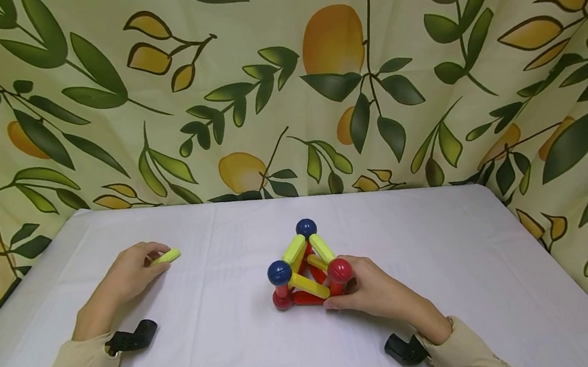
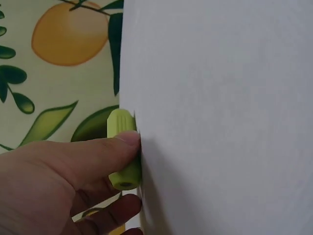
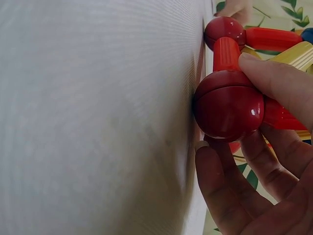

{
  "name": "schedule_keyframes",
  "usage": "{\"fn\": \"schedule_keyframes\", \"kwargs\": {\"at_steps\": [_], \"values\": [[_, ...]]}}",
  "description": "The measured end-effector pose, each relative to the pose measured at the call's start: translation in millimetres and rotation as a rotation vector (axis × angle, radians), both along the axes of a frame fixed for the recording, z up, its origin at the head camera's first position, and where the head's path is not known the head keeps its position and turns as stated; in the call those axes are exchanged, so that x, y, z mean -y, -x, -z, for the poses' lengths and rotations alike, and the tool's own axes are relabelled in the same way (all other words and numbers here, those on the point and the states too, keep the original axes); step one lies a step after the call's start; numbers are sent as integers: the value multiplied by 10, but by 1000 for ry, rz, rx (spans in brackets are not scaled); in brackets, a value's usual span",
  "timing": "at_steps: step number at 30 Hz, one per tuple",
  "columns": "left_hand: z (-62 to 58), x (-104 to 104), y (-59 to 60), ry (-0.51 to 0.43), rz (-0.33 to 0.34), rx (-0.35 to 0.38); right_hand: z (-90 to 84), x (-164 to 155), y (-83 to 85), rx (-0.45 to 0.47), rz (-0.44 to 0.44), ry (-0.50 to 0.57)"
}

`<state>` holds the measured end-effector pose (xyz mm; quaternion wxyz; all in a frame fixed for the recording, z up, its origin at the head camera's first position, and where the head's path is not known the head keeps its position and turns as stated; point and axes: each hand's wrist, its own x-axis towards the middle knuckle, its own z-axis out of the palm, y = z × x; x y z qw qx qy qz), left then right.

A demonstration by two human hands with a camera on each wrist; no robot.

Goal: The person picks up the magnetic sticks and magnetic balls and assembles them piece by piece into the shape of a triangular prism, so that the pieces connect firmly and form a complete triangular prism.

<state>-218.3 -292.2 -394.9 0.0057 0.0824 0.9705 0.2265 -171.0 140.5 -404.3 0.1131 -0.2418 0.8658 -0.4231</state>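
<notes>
My left hand (image 1: 132,271) pinches a short yellow-green ribbed rod (image 1: 168,256) between thumb and fingers, low over the left part of the table. In the left wrist view the rod (image 2: 122,120) has a dark round spot in its end. A ball-and-rod magnetic structure (image 1: 308,285) stands right of centre, joined from red, yellow and yellow-green rods. Blue balls (image 1: 306,228) and a red ball (image 1: 339,270) sit on its upper corners. My right hand (image 1: 379,289) grips its near right corner, the thumb on a red rod beside the lower red ball (image 3: 229,105).
A white cloth covers the table (image 1: 226,348). Behind it and at the sides hangs a curtain (image 1: 265,23) printed with fruit and leaves. Each wrist wears a black camera (image 1: 134,337), close above the tabletop.
</notes>
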Motion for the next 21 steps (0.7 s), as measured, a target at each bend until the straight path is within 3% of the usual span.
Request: {"fn": "schedule_keyframes", "kwargs": {"at_steps": [11,21], "values": [[-123,-299,-31,-61,109,-118,-1,-18,2,1,3,-9],[-192,-427,-80,-90,114,-176,6,-23,9,-3,-14,-10]]}}
